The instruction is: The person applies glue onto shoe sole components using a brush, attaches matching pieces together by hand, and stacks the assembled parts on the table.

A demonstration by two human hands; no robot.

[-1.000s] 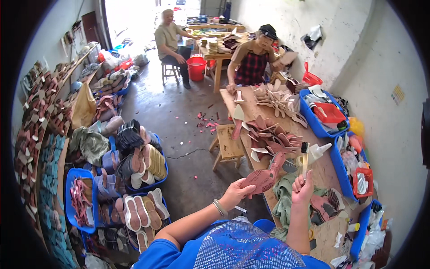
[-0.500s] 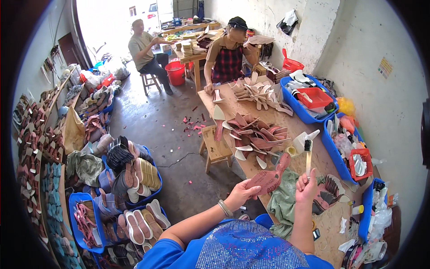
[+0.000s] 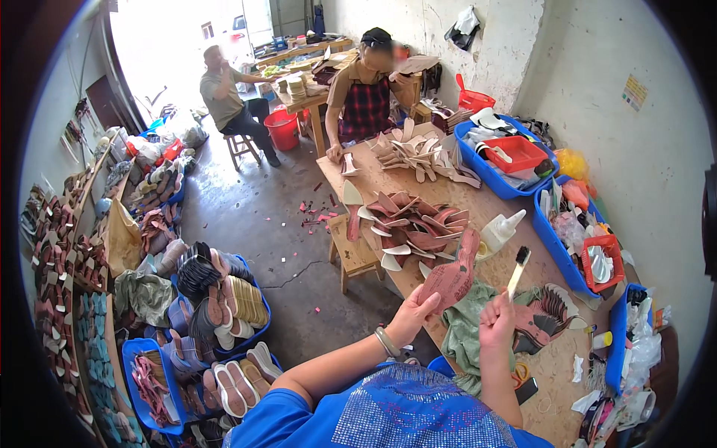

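Head view. The left hand (image 3: 409,316) is gripping a reddish, sole-shaped insole (image 3: 452,274) by its near end, thumb and fingers closed on the edge; the insole is standing tilted, its narrow end pointing to the far side, its face showing a fine stippled texture. The right hand (image 3: 496,322) is closing around the pale handle of a small brush (image 3: 517,269), whose dark bristle tuft is pointing up and far, just right of the insole and not touching it. Both are being held above the near part of the long wooden bench (image 3: 515,231).

A crumpled green cloth (image 3: 467,328) is lying on the bench under the two hands. Farther along, a heap of reddish and cream insoles (image 3: 411,224) is lying fanned out, and beyond it a second heap of pale beige pieces (image 3: 422,153). A translucent squeeze bottle (image 3: 500,230) with a cone nozzle is lying on its side just right of the reddish heap. Blue plastic trays (image 3: 478,160) are lining the right edge of the bench, one holding a red tray (image 3: 517,151).

A low wooden stool (image 3: 352,250) is standing on the concrete floor at the left of the bench. At the far end a person in a checked apron (image 3: 364,104) is working at the bench; another person (image 3: 228,97) is sitting farther left. Blue bins of finished sandals (image 3: 224,313) are standing at the near left.
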